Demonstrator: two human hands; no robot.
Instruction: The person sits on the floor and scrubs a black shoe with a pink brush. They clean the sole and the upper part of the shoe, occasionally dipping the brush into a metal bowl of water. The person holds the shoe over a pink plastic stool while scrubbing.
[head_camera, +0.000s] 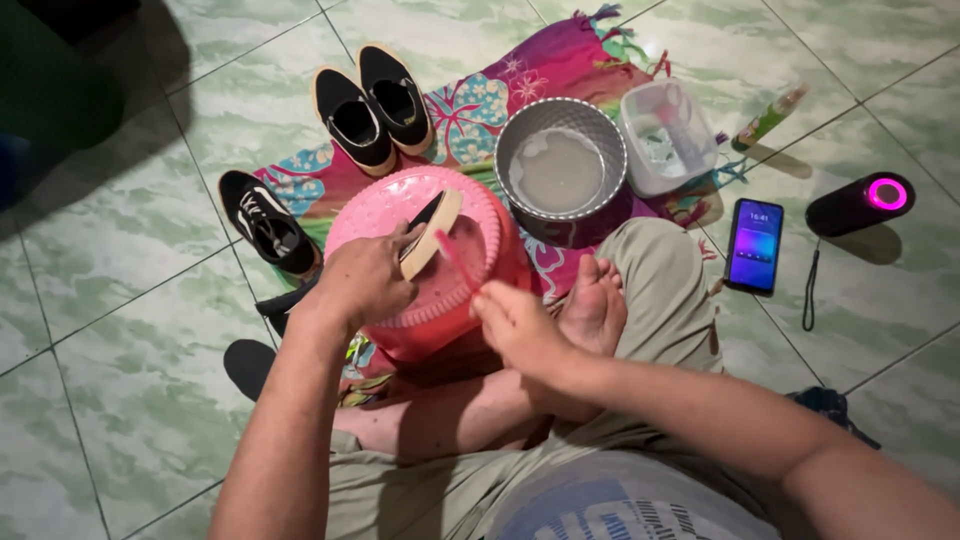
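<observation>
Now I am seeing the left hand (365, 280) gripping a black shoe (430, 232) over the pink tub (470, 300), while the right hand (515, 325) is pinching a pink toothbrush (456, 258) beside its sole.

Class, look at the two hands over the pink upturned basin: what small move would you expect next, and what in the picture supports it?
Probably a brush stroke along the sole: the left hand holds the black shoe sole-edge up on the pink basin, and the right hand points a pink brush at it.
</observation>
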